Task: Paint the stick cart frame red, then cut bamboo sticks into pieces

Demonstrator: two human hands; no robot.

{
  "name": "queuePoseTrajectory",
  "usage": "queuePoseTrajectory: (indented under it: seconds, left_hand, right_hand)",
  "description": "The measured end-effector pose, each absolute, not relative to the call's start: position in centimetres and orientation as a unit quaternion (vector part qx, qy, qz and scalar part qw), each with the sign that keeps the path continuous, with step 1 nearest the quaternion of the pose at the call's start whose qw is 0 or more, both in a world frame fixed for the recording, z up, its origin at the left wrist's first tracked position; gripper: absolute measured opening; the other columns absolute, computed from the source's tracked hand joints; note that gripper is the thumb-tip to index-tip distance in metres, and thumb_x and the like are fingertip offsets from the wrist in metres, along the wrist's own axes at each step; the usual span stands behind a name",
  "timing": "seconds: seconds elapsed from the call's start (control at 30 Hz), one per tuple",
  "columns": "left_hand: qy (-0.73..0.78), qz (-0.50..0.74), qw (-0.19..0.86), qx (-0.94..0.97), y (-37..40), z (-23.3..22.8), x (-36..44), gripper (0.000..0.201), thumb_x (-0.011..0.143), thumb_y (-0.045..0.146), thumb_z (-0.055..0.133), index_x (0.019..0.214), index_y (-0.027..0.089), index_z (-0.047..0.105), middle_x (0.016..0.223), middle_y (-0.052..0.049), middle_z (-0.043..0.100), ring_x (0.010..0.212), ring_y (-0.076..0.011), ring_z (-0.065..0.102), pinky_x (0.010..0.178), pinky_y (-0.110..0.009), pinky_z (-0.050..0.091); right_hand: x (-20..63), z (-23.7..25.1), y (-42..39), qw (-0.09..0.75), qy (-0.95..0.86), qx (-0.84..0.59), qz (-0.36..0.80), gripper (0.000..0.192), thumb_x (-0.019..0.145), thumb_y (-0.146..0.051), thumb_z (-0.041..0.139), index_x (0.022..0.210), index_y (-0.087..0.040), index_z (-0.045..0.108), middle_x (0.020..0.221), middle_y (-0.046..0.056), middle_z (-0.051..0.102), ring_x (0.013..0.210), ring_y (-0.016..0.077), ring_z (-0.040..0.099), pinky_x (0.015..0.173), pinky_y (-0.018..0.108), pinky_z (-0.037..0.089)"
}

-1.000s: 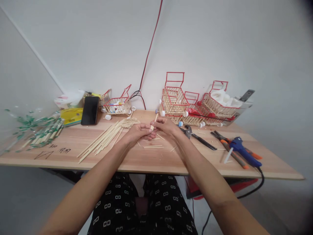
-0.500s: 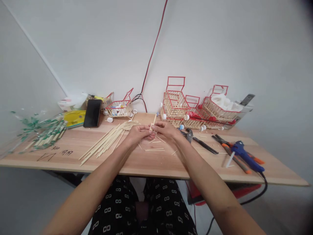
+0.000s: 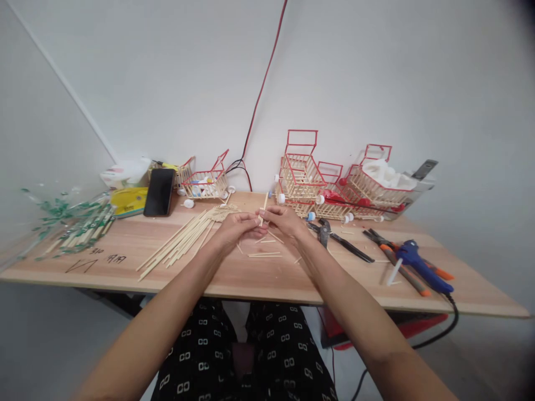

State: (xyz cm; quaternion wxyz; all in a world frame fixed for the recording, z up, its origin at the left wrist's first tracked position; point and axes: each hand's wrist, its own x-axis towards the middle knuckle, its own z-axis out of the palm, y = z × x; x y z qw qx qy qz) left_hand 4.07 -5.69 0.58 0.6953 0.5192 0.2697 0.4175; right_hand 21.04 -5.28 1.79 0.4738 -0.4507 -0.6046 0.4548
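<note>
On the desk (image 3: 259, 281), 1 black phone (image 3: 159, 192) stands tilted back beside a yellow packet (image 3: 129, 202). A red-and-black cable (image 3: 264, 83) runs down the wall (image 3: 359, 72). Toward the right end, a blue glue gun (image 3: 422, 268) lies by orange-handled pliers (image 3: 388, 253), its black cord (image 3: 457, 318) hanging over the desk's edge.

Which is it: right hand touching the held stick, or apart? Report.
Touching. The head view shows the right hand pinching the stick, whose top pokes out above.

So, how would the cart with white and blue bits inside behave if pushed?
The cart might roll on its white wheels, if they turn. Its open slatted build suggests it's fairly light, and such thin slats could snap under a hard squeeze.
</note>
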Motion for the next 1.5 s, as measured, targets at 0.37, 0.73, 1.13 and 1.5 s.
queuePoseTrajectory:
  seconds: [0.37, 0.73, 1.13, 1.5]
  left_hand:
    - [0.244, 0.423, 0.698, 0.524, -6.0, 0.8, 4.2, 0.032, 0.069, 0.022, 0.078, 0.095, 0.008, 0.066, 0.093, -0.013, 0.074, 0.084, -0.0182, 0.07, 0.081, -0.03, 0.055]
    - [0.307, 0.454, 0.647, 0.531, -5.4, 0.3, 4.6, 0.036, 0.06, 0.035, 0.083, 0.076, 0.008, 0.066, 0.069, -0.008, 0.072, 0.059, -0.0147, 0.066, 0.06, -0.026, 0.052]
    - [0.323, 0.457, 0.621, 0.549, -4.9, 0.2, 4.4, 0.038, 0.057, 0.037, 0.083, 0.077, 0.008, 0.068, 0.067, -0.008, 0.071, 0.058, -0.0152, 0.066, 0.061, -0.027, 0.053]
    - [0.332, 0.506, 0.616, 0.504, -5.0, 0.7, 4.4, 0.031, 0.059, 0.032, 0.081, 0.074, 0.009, 0.066, 0.069, -0.008, 0.072, 0.059, -0.0144, 0.066, 0.066, -0.028, 0.055]
  right_hand:
    - [21.4, 1.9, -5.3, 0.487, -0.573, -0.44, 0.491, 0.04, 0.061, -0.053, 0.075, 0.073, -0.015, 0.068, 0.061, -0.004, 0.056, 0.053, 0.0079, 0.044, 0.052, 0.023, 0.032]
    - [20.1, 2.8, -6.2, 0.477, -0.598, -0.469, 0.442, 0.041, 0.059, -0.054, 0.072, 0.069, -0.014, 0.067, 0.062, -0.003, 0.055, 0.055, 0.0081, 0.041, 0.05, 0.023, 0.029]
    - [20.3, 1.8, -5.5, 0.474, -0.664, -0.467, 0.341, 0.028, 0.073, -0.043, 0.064, 0.076, -0.015, 0.065, 0.07, -0.001, 0.061, 0.066, 0.0123, 0.054, 0.063, 0.024, 0.042]
    - [33.0, 4.1, -12.6, 0.202, -0.688, -0.697, -0.001, 0.018, 0.085, -0.022, 0.052, 0.093, -0.015, 0.066, 0.093, 0.009, 0.069, 0.087, 0.0205, 0.062, 0.076, 0.028, 0.043]
